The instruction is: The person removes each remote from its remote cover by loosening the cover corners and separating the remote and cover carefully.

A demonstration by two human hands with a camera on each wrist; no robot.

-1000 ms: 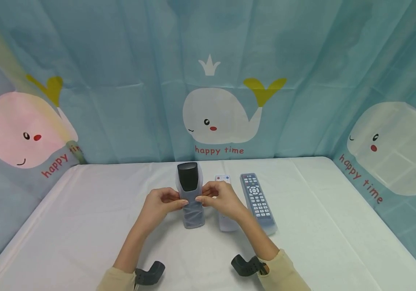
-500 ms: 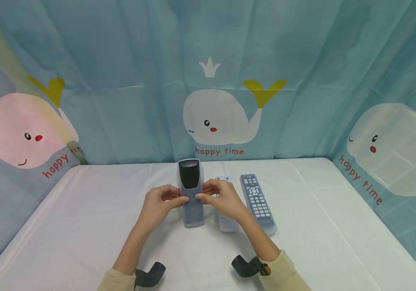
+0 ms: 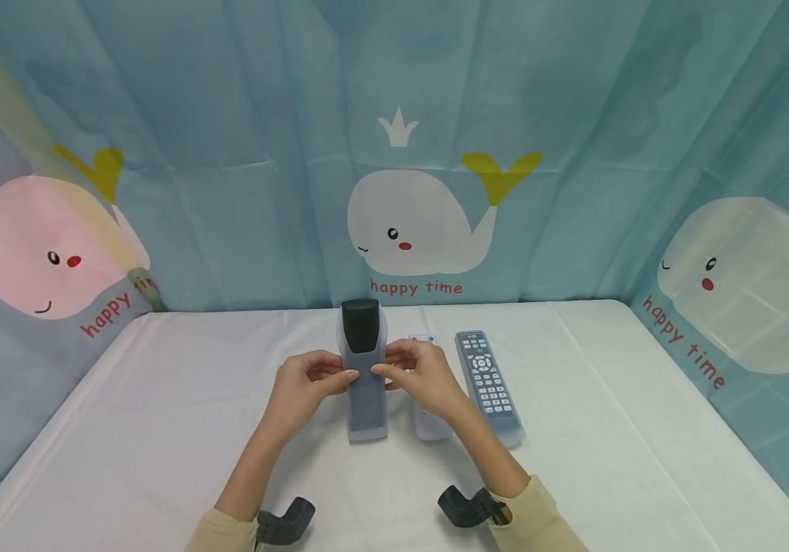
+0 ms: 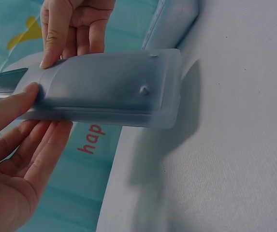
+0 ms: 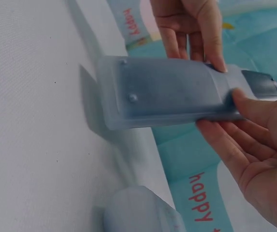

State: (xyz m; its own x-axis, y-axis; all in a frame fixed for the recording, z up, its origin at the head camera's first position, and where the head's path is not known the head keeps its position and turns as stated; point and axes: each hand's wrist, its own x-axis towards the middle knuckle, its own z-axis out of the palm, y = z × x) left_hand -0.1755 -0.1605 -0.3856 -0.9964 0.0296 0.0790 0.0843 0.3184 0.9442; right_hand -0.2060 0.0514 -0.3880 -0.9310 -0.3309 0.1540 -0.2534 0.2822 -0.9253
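Observation:
A dark remote control (image 3: 360,326) sits in a translucent silicone cover (image 3: 368,410), its glossy black end showing at the top. My left hand (image 3: 309,385) pinches one long side of it, thumb in front and fingers behind. From the other side my right hand (image 3: 423,377) pinches it the same way, at about the same height. In the left wrist view, the cover (image 4: 109,84) is smooth, with two small bumps near its lower end, and the black end (image 4: 5,86) sticks out of its opening. The covered remote stands raised off the table, casting a shadow.
A white remote (image 3: 430,425) lies partly hidden behind my right hand. To its right lies a grey remote with white buttons (image 3: 487,376) in a clear cover. A white cloth covers the table (image 3: 608,460); a blue whale-print curtain (image 3: 263,192) surrounds its back and sides.
The lower part of the cover, wrinkled a second ago, is now smooth. The black end has tilted and shifted slightly, and the cover's lower end reaches lower. Both hands keep their hold.

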